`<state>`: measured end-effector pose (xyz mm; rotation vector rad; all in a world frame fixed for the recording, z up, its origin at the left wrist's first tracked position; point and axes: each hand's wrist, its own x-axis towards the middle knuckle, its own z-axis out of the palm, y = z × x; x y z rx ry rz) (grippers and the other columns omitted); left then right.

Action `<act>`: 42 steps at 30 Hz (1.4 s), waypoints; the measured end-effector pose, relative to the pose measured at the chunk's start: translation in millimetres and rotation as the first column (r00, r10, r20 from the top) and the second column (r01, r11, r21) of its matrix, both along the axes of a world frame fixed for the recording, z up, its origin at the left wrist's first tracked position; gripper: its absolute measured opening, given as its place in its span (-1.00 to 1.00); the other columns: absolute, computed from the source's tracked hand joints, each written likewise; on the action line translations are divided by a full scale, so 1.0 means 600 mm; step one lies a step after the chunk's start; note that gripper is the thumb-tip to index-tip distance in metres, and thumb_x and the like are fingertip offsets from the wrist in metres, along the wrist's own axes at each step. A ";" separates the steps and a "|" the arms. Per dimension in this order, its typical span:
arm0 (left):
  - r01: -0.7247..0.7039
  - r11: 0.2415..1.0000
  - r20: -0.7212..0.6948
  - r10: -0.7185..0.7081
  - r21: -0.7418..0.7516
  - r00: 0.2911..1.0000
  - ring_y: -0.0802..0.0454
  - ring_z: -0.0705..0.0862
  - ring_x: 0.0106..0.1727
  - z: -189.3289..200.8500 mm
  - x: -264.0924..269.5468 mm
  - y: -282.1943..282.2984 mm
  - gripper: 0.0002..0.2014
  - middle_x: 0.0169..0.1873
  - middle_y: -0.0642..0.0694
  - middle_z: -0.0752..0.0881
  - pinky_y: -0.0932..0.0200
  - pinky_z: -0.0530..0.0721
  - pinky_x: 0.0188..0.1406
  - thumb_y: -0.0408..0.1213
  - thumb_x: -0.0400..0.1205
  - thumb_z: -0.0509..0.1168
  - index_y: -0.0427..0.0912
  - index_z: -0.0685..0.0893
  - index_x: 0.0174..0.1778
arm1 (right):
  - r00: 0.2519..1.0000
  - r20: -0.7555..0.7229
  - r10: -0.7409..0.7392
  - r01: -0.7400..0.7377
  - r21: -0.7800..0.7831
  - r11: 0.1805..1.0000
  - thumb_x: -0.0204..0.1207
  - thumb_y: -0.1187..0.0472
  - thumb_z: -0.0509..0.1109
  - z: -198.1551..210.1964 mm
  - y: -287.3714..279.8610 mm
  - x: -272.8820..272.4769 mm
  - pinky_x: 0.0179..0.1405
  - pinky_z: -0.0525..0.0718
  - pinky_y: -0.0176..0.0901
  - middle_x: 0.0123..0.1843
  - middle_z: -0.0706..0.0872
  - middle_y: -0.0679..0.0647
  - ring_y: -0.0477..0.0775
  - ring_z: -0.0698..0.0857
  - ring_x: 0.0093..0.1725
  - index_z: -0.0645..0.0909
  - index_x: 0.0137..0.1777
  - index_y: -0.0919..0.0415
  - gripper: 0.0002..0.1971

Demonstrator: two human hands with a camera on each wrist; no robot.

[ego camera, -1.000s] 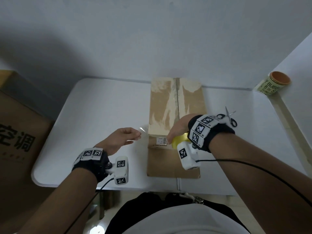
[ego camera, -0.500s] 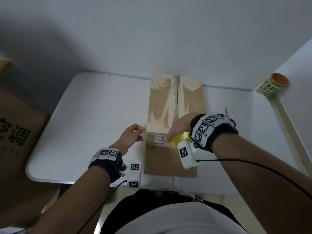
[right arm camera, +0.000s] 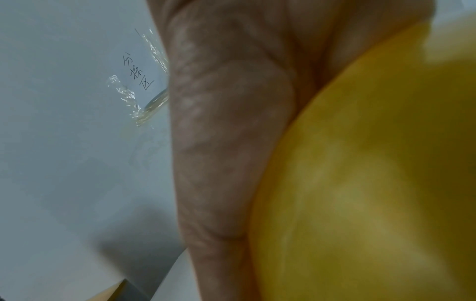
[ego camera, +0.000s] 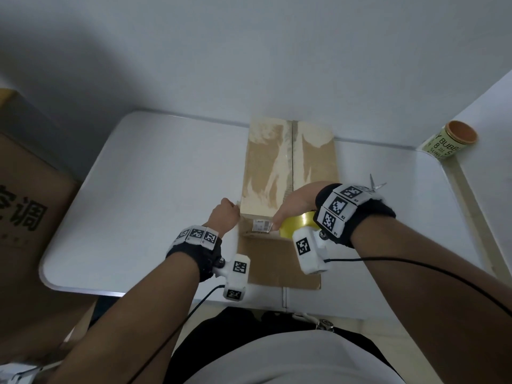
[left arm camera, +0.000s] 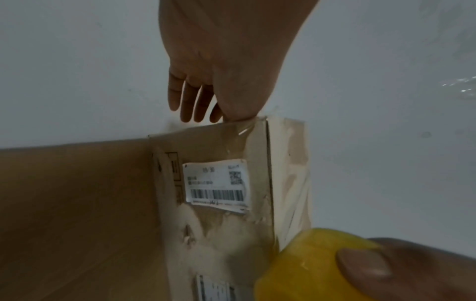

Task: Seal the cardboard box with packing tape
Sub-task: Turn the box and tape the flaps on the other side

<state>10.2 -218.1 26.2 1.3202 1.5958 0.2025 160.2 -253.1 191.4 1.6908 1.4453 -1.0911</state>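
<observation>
1. On the desk [ego camera: 155, 173], the cardboard box [ego camera: 288, 167] is lying lengthwise, its center seam facing up.
2. The right hand [ego camera: 297, 203] is gripping the yellow tape roll [ego camera: 296, 227] at the box's near end.
3. The left hand [ego camera: 224, 214] is apparently pinching the clear tape end at the near-left corner.
4. Cardboard is handling stiff and light; tape film is behaving thin and clingy, so hold the roll by its rim.
</observation>
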 end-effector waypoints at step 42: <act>0.543 0.746 -0.013 -0.584 0.386 0.812 0.03 0.52 -0.35 0.035 -0.027 0.011 -0.66 -0.14 -0.01 0.45 0.08 0.70 -0.36 -0.35 0.47 0.44 -0.02 0.35 -0.13 | 0.999 -0.044 -0.029 0.030 0.014 0.999 0.57 -0.12 0.30 -0.019 0.008 0.028 0.47 0.32 0.00 0.65 0.24 0.17 0.19 0.26 0.60 0.23 0.61 0.22 -0.29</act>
